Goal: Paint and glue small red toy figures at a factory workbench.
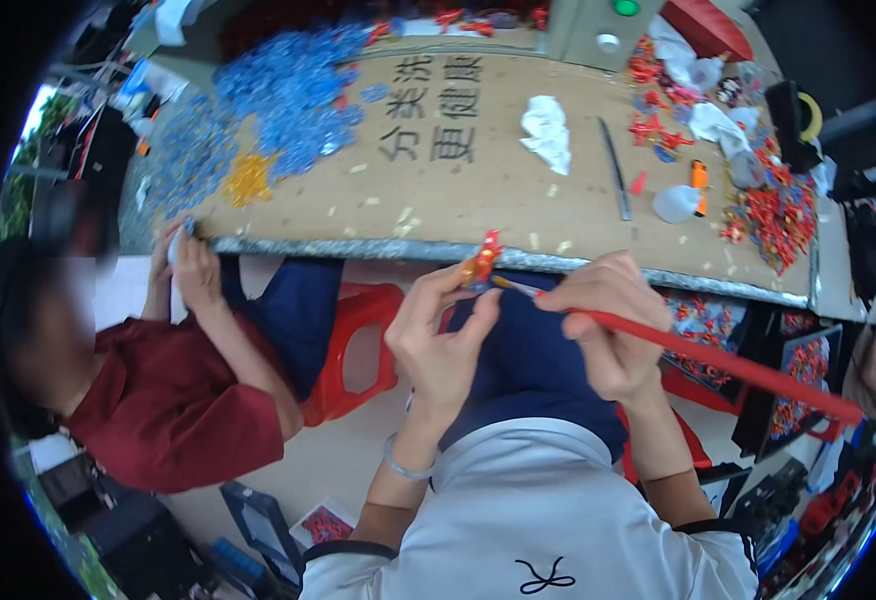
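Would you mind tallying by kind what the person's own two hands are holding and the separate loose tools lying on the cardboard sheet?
Small red and gold figure, in the left hand: 1
Red-handled paintbrush, in the right hand: 1
Long grey blade on the cardboard sheet: 1
Orange pen-like tool: 1
Crumpled white cloth: 1
Total: 5

The person wears a light grey-white short-sleeved top (548,520) whose sleeves end above the elbows in a thin dark trim, leaving both forearms bare. Near the lower hem of the top, close to the bottom edge of the view, sits a small dark looped mark like a drawn bow, and below the chest the lap is covered by dark navy trousers (528,360). A slim silvery bangle (405,464) circles the wrist of the left hand (438,340), while the right hand (608,330) and its wrist carry no jewellery or glove.
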### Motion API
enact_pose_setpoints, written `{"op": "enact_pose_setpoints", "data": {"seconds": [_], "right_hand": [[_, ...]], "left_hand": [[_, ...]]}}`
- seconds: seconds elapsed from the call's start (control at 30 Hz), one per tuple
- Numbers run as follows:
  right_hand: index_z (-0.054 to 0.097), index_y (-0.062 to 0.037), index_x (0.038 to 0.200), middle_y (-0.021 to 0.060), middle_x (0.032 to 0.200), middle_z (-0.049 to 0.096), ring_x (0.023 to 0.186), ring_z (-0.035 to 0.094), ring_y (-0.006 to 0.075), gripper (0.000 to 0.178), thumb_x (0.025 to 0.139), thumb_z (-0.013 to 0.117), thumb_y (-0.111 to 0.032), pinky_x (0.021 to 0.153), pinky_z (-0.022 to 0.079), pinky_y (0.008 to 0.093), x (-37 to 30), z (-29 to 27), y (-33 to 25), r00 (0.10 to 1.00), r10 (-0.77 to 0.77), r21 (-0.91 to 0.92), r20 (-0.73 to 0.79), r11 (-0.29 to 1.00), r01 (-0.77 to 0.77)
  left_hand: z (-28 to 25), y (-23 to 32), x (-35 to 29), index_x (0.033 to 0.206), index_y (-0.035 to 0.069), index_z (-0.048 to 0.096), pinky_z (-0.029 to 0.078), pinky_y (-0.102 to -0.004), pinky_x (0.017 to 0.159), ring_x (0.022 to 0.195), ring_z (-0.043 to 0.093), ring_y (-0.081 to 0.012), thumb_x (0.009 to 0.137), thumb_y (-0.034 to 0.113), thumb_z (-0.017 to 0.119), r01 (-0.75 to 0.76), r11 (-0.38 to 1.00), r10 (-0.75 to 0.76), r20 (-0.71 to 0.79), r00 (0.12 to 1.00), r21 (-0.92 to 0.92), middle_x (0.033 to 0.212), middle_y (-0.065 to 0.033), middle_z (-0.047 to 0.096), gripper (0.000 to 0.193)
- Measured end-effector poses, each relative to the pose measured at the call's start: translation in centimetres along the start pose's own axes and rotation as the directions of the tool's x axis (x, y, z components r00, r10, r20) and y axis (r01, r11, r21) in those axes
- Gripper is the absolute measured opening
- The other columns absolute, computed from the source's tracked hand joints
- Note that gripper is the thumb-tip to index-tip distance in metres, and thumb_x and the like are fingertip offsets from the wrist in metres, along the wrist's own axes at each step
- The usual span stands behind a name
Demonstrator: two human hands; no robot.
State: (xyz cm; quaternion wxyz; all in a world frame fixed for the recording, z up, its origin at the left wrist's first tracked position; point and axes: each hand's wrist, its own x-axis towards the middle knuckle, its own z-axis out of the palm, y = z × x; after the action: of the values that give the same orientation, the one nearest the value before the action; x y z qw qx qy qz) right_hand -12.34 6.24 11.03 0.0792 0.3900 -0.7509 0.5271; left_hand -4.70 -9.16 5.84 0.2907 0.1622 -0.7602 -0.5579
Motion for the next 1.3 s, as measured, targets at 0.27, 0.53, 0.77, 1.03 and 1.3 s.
{"op": "enact_pose_setpoints", "data": {"seconds": [0.27, 0.53, 0.77, 1.03, 1.3], "right_hand": [[0.066, -0.0019, 0.080, 0.0066, 0.071, 0.063, 0.066, 0.059, 0.0232, 0.029, 0.084, 0.062, -0.031, 0.067, 0.042, 0.0320, -0.3, 0.7, -0.2, 0.999, 0.021, 0.021, -0.049, 1.000, -0.020], [0.067, 0.0014, 0.088, 0.0107, 0.082, 0.066, 0.073, 0.061, 0.0209, 0.020, 0.086, 0.061, -0.018, 0.069, 0.046, 0.0296, -0.8, 0.5, 0.0, 0.978, 0.078, 0.100, -0.194, 0.993, -0.059], [0.055, 0.0006, 0.091, 0.0127, 0.096, 0.064, 0.091, 0.061, 0.0141, 0.020, 0.077, 0.067, 0.008, 0.080, 0.049, 0.0266, -0.6, 3.4, 1.3, 0.900, 0.427, 0.469, -0.087, 0.815, -0.341], [0.044, -0.0034, 0.078, 0.0136, 0.087, 0.062, 0.076, 0.064, 0.0124, 0.024, 0.078, 0.065, 0.009, 0.068, 0.053, 0.0242, -0.6, 4.9, 1.7, 0.857, 0.503, 0.518, -0.116, 0.767, -0.380], [0.043, -0.0041, 0.078, 0.0143, 0.086, 0.062, 0.073, 0.064, 0.0124, 0.025, 0.079, 0.064, 0.009, 0.067, 0.052, 0.0230, -0.5, 4.4, 1.7, 0.852, 0.514, 0.561, -0.104, 0.738, -0.376]], "left_hand": [[-0.7, 0.4, 0.0, 0.097, -0.007, 0.061, 0.054, -0.0246, 0.069, 0.077, 0.067, -0.0170, 0.075, -0.004, 0.071, 0.201, 0.949, -0.191, 0.064, 0.979, -0.244, 0.088, -0.0120, 0.066, 0.025], [-1.6, -0.3, 0.6, 0.100, -0.008, 0.056, 0.056, -0.0302, 0.077, 0.082, 0.068, -0.0218, 0.090, 0.006, 0.055, 0.478, 0.713, -0.372, 0.302, 0.878, -0.513, 0.098, -0.0192, 0.065, 0.017], [-1.4, -0.1, 0.6, 0.103, -0.007, 0.055, 0.054, -0.0312, 0.082, 0.089, 0.066, -0.0231, 0.092, 0.011, 0.052, 0.585, 0.485, -0.372, 0.452, 0.811, -0.650, 0.100, -0.0180, 0.064, 0.021], [-1.0, 0.2, 0.5, 0.110, -0.005, 0.047, 0.053, -0.0365, 0.086, 0.096, 0.064, -0.0253, 0.091, 0.005, 0.049, 0.620, 0.422, -0.366, 0.501, 0.784, -0.662, 0.105, -0.0205, 0.061, 0.022], [-0.7, 0.3, 0.5, 0.116, -0.003, 0.044, 0.056, -0.0393, 0.085, 0.101, 0.062, -0.0267, 0.090, 0.003, 0.045, 0.612, 0.431, -0.342, 0.508, 0.791, -0.663, 0.111, -0.0235, 0.058, 0.027]]}}
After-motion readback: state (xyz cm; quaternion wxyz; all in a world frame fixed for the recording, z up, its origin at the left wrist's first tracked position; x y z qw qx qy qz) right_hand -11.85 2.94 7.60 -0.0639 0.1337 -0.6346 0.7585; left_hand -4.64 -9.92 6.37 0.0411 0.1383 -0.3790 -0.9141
